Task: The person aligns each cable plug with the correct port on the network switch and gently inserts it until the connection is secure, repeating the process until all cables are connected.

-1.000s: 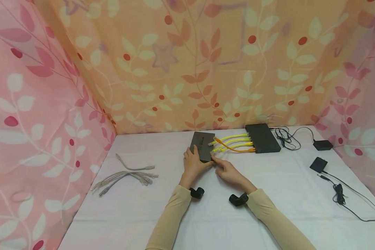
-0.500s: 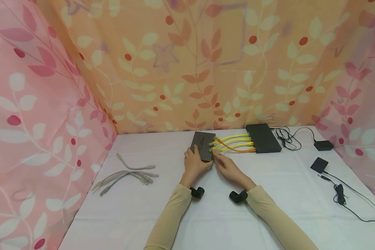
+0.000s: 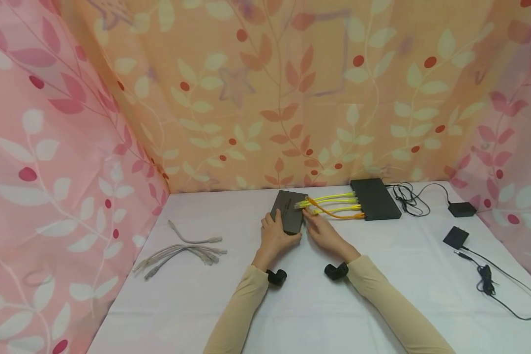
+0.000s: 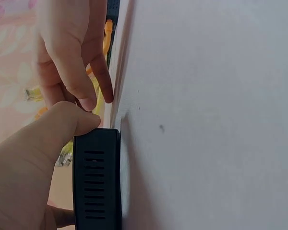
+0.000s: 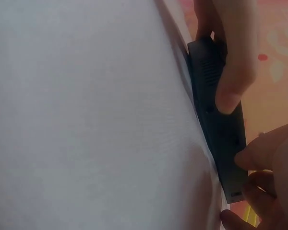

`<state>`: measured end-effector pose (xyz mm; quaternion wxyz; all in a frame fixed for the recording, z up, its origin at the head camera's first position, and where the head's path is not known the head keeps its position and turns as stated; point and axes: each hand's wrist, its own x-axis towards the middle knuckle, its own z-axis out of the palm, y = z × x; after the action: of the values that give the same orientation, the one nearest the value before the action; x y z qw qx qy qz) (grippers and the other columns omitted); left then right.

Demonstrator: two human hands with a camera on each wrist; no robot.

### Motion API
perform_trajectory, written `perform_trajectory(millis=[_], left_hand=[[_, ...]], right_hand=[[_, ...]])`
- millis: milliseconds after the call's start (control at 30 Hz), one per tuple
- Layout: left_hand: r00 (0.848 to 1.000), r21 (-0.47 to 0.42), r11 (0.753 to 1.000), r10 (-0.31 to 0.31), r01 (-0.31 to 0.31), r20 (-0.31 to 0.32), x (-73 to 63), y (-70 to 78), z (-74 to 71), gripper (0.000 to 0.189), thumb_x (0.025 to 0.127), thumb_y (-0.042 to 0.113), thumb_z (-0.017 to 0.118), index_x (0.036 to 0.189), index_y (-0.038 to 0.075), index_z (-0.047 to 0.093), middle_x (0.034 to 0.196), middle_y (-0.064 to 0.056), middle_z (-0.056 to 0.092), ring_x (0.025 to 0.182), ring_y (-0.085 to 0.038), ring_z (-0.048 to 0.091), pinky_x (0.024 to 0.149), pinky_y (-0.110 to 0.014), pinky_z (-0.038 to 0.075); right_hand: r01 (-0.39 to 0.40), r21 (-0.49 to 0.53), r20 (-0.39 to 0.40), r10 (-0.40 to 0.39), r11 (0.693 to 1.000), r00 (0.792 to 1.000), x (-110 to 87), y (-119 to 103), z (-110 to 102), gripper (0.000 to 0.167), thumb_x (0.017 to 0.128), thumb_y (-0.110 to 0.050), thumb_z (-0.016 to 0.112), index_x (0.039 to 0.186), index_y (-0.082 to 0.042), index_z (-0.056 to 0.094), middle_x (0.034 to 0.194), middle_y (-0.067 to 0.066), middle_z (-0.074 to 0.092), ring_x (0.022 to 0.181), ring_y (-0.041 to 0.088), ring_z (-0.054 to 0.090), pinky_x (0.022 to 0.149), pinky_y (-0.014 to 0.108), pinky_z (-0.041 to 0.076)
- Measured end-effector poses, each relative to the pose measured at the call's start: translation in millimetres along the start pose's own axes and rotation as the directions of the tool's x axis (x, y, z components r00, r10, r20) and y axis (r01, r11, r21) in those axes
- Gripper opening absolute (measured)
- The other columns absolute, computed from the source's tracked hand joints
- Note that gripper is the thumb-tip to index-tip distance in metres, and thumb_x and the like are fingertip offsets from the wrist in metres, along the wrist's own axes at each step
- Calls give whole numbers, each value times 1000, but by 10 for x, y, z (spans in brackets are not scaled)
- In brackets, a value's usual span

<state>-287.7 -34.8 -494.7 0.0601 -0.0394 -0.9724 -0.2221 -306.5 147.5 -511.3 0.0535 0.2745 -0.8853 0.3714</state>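
A small dark network switch [image 3: 288,206] lies on the white cloth, turned at a slight angle. My left hand [image 3: 274,238] grips its near end, thumb on the short side and fingers reaching over its left edge. In the left wrist view the slotted side of the network switch [image 4: 94,184] shows under that thumb. My right hand [image 3: 325,235] is at the switch's right side; in the right wrist view its thumb [image 5: 252,155] touches the casing. Whether its curled fingers pinch anything is hidden. Yellow cables [image 3: 336,197] and an orange cable [image 3: 336,215] lie beside the fingertips, plugs over the switch's right edge.
The cables run to a larger black box [image 3: 376,199], whose black lead goes to a power adapter [image 3: 462,209]. A second adapter [image 3: 456,238] with a bundled cord lies at right. Several grey network cables [image 3: 181,250] lie at left. Patterned cloth [image 3: 230,123] stands behind.
My right hand has shifted slightly forward and right along the switch's side, from its near corner toward the cable plugs. My left hand keeps its grip. The head view has tilted slightly.
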Motion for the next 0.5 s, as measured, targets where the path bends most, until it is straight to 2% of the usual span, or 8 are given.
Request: perform_trajectory(millis=[233, 500], left_hand=[[999, -36, 998, 43, -42, 31, -10, -104, -7, 105, 66, 57, 71, 145, 5, 27, 138, -26, 28, 122, -37, 31, 97, -47, 35], [994, -42, 996, 84, -81, 71, -40, -198, -57, 102, 67, 58, 71, 146, 9, 27, 139, -24, 28, 122, -35, 31, 97, -46, 36]], right_hand=[[-58, 23, 0, 58, 998, 998, 38, -1, -15, 49, 95, -9, 48, 142, -1, 34, 144, 18, 36, 131, 35, 36, 105, 50, 31], [-49, 56, -23, 50, 997, 998, 68, 45, -30, 48, 96, -12, 49, 140, -1, 37, 142, 19, 40, 130, 35, 37, 104, 51, 31]])
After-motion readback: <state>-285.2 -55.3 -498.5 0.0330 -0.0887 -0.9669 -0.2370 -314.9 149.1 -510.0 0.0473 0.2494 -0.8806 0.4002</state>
